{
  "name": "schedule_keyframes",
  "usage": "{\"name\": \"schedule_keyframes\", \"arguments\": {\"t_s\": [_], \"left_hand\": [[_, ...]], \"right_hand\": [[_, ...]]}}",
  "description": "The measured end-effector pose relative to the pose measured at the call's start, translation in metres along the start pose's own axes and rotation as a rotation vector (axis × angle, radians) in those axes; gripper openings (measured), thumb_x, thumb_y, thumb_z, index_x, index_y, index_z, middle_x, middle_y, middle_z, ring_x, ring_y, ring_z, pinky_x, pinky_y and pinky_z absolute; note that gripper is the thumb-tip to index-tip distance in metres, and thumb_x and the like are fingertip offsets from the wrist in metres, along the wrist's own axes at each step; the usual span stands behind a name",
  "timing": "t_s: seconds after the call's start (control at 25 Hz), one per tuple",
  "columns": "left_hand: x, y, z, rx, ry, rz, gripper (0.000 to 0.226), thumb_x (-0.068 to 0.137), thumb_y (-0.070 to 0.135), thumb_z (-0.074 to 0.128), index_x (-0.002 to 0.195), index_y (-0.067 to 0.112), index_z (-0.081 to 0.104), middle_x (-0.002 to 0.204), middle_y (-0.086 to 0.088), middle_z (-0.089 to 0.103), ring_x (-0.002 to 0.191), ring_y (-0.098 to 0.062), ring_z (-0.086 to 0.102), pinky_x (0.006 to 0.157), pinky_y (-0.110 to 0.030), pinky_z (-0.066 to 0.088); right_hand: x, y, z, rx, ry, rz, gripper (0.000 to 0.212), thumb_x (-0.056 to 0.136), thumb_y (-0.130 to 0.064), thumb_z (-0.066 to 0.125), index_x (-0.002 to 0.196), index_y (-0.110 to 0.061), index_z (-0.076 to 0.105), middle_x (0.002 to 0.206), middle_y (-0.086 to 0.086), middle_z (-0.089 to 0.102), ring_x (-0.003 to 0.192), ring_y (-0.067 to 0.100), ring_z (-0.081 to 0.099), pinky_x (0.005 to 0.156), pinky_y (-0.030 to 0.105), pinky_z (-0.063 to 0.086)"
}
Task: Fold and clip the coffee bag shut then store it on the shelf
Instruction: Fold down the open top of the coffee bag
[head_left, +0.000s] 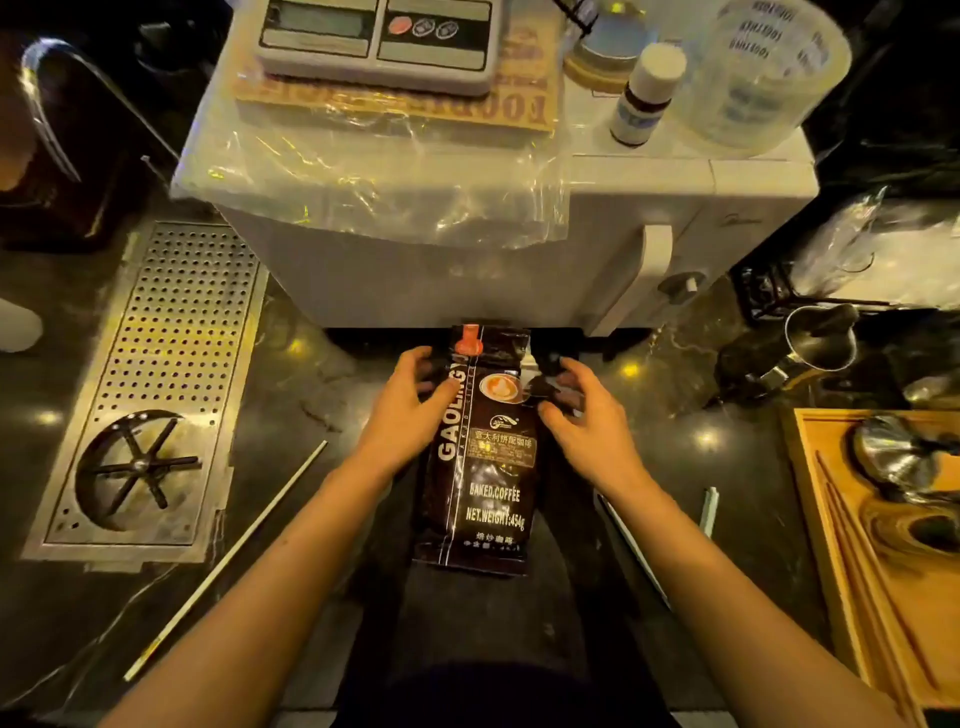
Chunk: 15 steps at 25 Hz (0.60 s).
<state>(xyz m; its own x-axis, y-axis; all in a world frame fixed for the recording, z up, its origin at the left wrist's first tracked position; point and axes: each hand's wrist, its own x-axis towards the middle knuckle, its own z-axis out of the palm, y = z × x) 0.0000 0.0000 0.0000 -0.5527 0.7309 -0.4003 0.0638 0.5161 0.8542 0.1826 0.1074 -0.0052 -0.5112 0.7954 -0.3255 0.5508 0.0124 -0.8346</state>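
A dark brown coffee bag (480, 483) printed "BAKED COFFEE" lies flat on the black counter, its top end pointing away from me toward a white appliance. My left hand (410, 410) grips the bag's upper left edge, thumb laid across the front. My right hand (582, 415) holds the upper right edge, thumb on the bag and fingers curled around a dark crumpled part of it; what lies under those fingers is hard to make out. The bag's top looks unfolded. A long white rod (223, 561) lies on the counter to the left.
The white appliance (467, 275) stands right behind the bag, with a scale (379, 47) on top. A perforated metal drip tray (171, 353) is at the left. At the right are a steel pitcher (821, 343), a wooden tray (826, 545) and a small white piece (709, 512).
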Motion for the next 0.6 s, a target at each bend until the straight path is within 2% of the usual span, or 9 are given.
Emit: {"name": "schedule_keyframes", "arguments": {"t_s": [0.08,0.16,0.24,0.32,0.4,0.52,0.6], "left_hand": [[0.009,0.003,0.0,-0.051,-0.011,-0.066,0.055,0.093,0.022,0.062,0.142,0.015,0.038,0.125,0.0,0.052,0.106,-0.011,0.057,0.073,-0.013,0.043],[0.014,0.002,0.001,-0.108,-0.02,-0.134,0.049,0.092,0.02,0.062,0.137,0.018,0.044,0.122,-0.001,0.057,0.1,-0.011,0.061,0.078,-0.024,0.051],[0.016,0.002,0.003,-0.113,-0.029,-0.172,0.042,0.093,0.02,0.061,0.133,0.02,0.048,0.113,0.003,0.06,0.097,-0.012,0.064,0.083,-0.035,0.055],[0.017,0.003,0.005,-0.13,-0.032,-0.185,0.036,0.094,0.019,0.06,0.129,0.02,0.051,0.105,0.003,0.063,0.093,-0.015,0.066,0.081,-0.036,0.056],[0.017,0.005,0.006,-0.166,-0.027,-0.193,0.03,0.095,0.017,0.058,0.124,0.02,0.053,0.101,-0.004,0.068,0.09,-0.019,0.069,0.08,-0.037,0.057],[0.015,0.006,0.006,-0.223,0.008,-0.216,0.016,0.097,0.015,0.055,0.112,0.02,0.058,0.091,-0.002,0.071,0.082,-0.016,0.07,0.076,-0.033,0.057],[0.012,0.004,0.004,-0.248,0.025,-0.21,0.014,0.097,0.015,0.055,0.11,0.016,0.061,0.089,-0.005,0.073,0.081,-0.017,0.072,0.073,-0.032,0.057]], "right_hand": [[0.01,-0.001,0.003,0.077,-0.018,0.066,0.062,0.09,-0.009,0.064,0.146,-0.016,0.038,0.137,0.01,0.056,0.118,0.019,0.06,0.093,0.032,0.053],[0.015,-0.002,0.005,0.115,-0.037,0.119,0.058,0.091,-0.007,0.064,0.143,-0.015,0.041,0.132,0.01,0.058,0.106,0.017,0.063,0.076,0.018,0.054],[0.018,-0.001,0.007,0.17,-0.045,0.145,0.052,0.091,-0.007,0.065,0.139,-0.015,0.046,0.123,0.011,0.063,0.093,0.012,0.064,0.063,0.013,0.053],[0.02,-0.004,0.008,0.263,-0.055,0.19,0.047,0.092,-0.01,0.065,0.136,-0.014,0.049,0.108,0.008,0.066,0.088,0.009,0.065,0.062,0.014,0.054],[0.021,-0.006,0.011,0.34,-0.053,0.224,0.042,0.093,-0.009,0.063,0.133,-0.013,0.052,0.094,0.002,0.066,0.083,0.006,0.065,0.059,0.015,0.055],[0.022,-0.005,0.013,0.373,-0.023,0.223,0.033,0.096,-0.006,0.058,0.128,-0.013,0.056,0.087,0.002,0.066,0.076,0.003,0.066,0.053,0.012,0.05],[0.021,-0.004,0.013,0.388,-0.021,0.208,0.031,0.097,-0.004,0.056,0.126,-0.013,0.058,0.087,0.003,0.068,0.082,0.008,0.069,0.055,0.013,0.051]]}}
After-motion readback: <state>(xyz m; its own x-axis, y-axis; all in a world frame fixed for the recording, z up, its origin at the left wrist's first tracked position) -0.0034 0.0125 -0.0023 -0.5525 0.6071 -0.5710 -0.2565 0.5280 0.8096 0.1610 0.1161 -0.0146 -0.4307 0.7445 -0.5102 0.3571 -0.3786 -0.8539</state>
